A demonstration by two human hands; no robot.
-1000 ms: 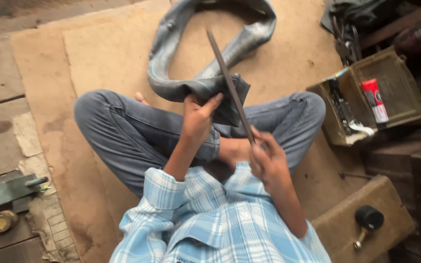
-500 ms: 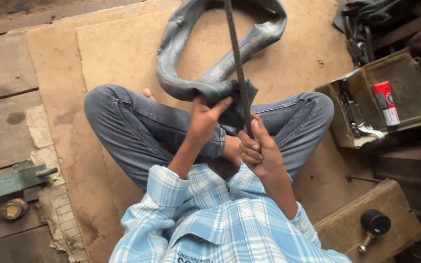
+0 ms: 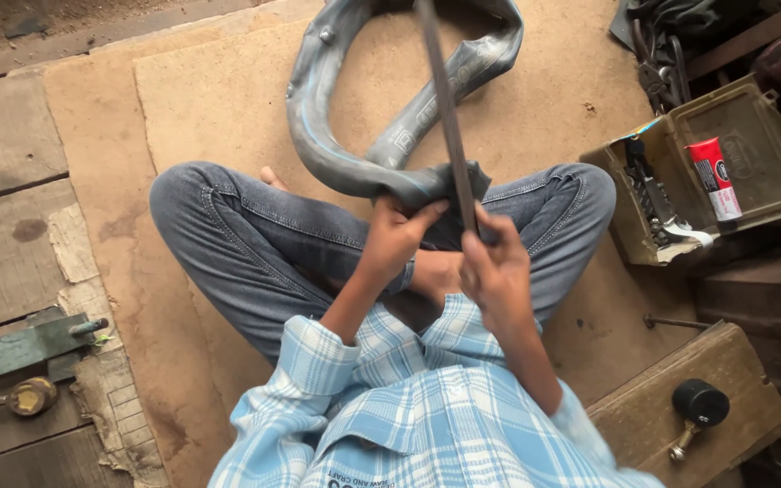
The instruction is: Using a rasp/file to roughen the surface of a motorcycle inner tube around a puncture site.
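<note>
I sit cross-legged in jeans on a brown floor board point(image 3: 210, 99). A grey rubber inner tube point(image 3: 318, 117) loops away from my lap. My left hand point(image 3: 395, 235) presses a folded part of the tube down over my knee. My right hand point(image 3: 494, 262) grips the near end of a long, thin metal file point(image 3: 445, 108), which points away from me across the fold of the tube.
An open olive metal box point(image 3: 752, 154) at the right holds a red-and-white tube point(image 3: 714, 179) and small tools. A wooden box point(image 3: 671, 407) with a black knob point(image 3: 700, 404) lies at the lower right. A green metal piece point(image 3: 20, 348) lies at the left.
The file has swung from a slant to nearly straight away from me. My right hand has moved up to the tube fold, and the view has shifted closer.
</note>
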